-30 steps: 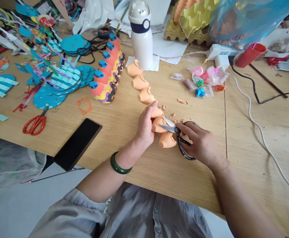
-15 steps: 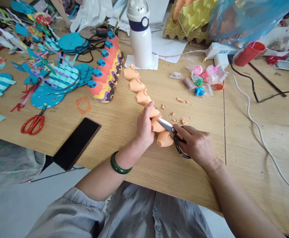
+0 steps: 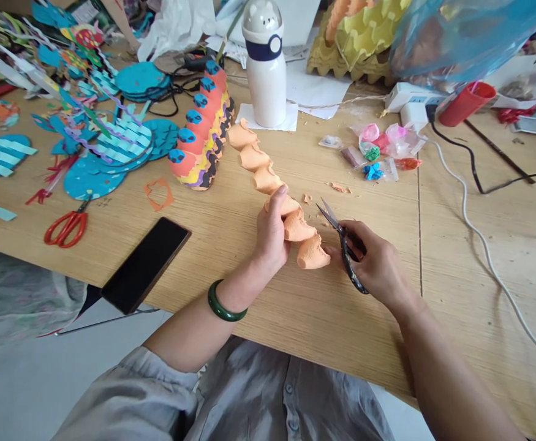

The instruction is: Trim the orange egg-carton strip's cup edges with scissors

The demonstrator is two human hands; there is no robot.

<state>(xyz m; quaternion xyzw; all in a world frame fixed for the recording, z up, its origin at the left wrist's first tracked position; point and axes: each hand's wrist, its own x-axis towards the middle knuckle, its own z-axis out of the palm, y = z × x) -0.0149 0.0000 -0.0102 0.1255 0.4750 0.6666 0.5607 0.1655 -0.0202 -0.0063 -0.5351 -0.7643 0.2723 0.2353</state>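
Note:
An orange strip of egg-carton cups (image 3: pixel 268 180) slants across the middle of the table, its cut edges ragged. My left hand (image 3: pixel 273 234) is wrapped round its nearer half, thumb on top. In my right hand (image 3: pixel 378 263) is a pair of black-handled scissors (image 3: pixel 347 251), blades slightly parted and pointing up and left. The blades are apart from the strip, just right of its near cups. Small orange scraps (image 3: pixel 340 187) lie on the table beyond the scissors.
A painted egg-carton piece (image 3: pixel 201 138) and a white bottle (image 3: pixel 266 86) stand behind. Left are a phone (image 3: pixel 146 264), red-handled scissors (image 3: pixel 68 226) and blue paper discs (image 3: pixel 94 177). Right are small clay packets (image 3: pixel 378 144), a red tube (image 3: pixel 467 104), a power strip (image 3: pixel 412 97) and a white cable (image 3: pixel 476 245).
The scissors in my right hand have drawn back right from the strip, blades opening a little. The strip's near cups have turned slightly in my left hand. The view has shifted slightly.

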